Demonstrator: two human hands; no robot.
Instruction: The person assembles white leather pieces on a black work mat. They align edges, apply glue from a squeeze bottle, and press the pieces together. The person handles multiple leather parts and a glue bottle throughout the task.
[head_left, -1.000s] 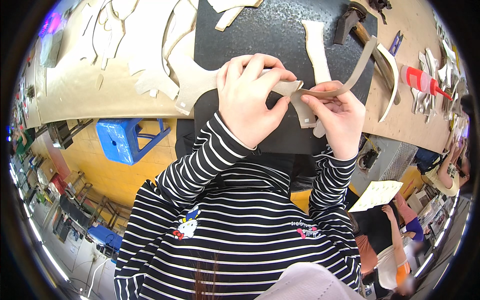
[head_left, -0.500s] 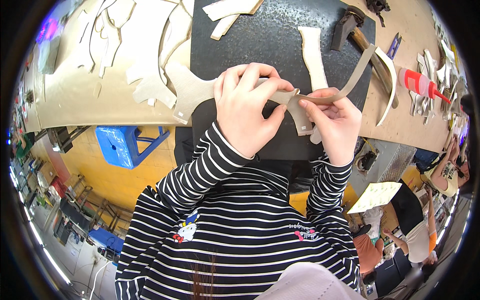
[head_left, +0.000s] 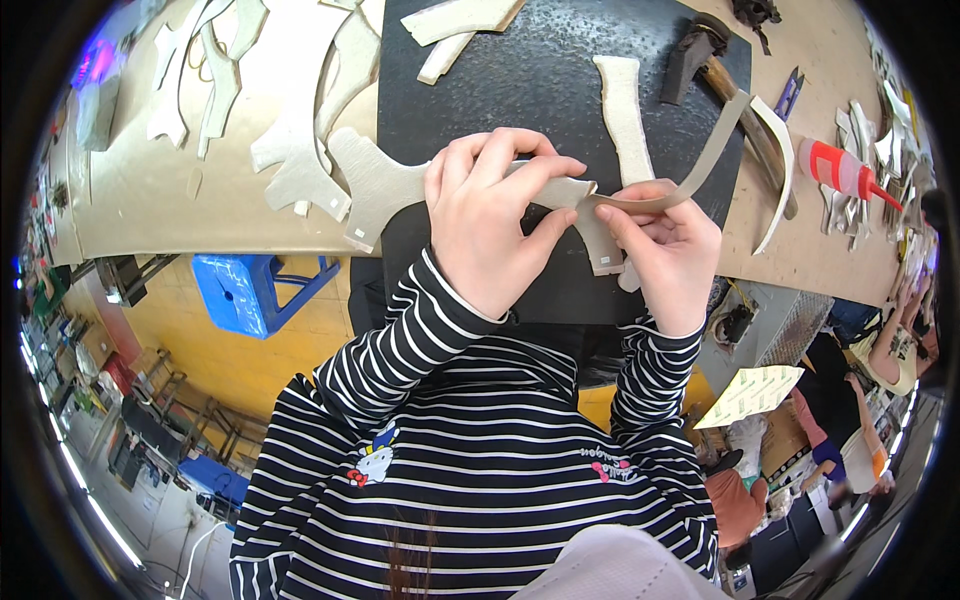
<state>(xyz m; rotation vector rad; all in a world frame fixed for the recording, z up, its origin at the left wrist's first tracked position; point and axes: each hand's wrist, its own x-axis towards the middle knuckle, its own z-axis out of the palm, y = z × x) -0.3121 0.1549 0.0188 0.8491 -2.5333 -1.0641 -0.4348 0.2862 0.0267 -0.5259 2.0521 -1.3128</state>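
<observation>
My left hand [head_left: 490, 215] is closed over a beige, branched cut piece [head_left: 375, 182], perhaps leather or padded fabric. Its wide end sticks out to the left, and its narrow part shows between my thumb and index finger. Closed in a pinch, my right hand [head_left: 665, 250] holds a taupe strip [head_left: 715, 150] near its left end, right beside the cut piece. The strip's free end curves up and away to the right. Below the pinch, a tab with a small white label [head_left: 603, 262] hangs toward me. My palm and fingers hide the middle of the cut piece.
A black board [head_left: 500, 100] lies under my hands, with a pale cut piece [head_left: 625, 110] and a wooden-handled hammer [head_left: 745, 110] on it. To the right are a red glue bottle [head_left: 835, 167] and purple snips [head_left: 790, 95]. More pale pieces [head_left: 300, 165] lie left; a blue stool [head_left: 232, 293] stands below.
My left index fingertip has lifted a little off the narrow end of the cut piece, showing more of it. My right hand keeps its pinch on the strip, almost unmoved.
</observation>
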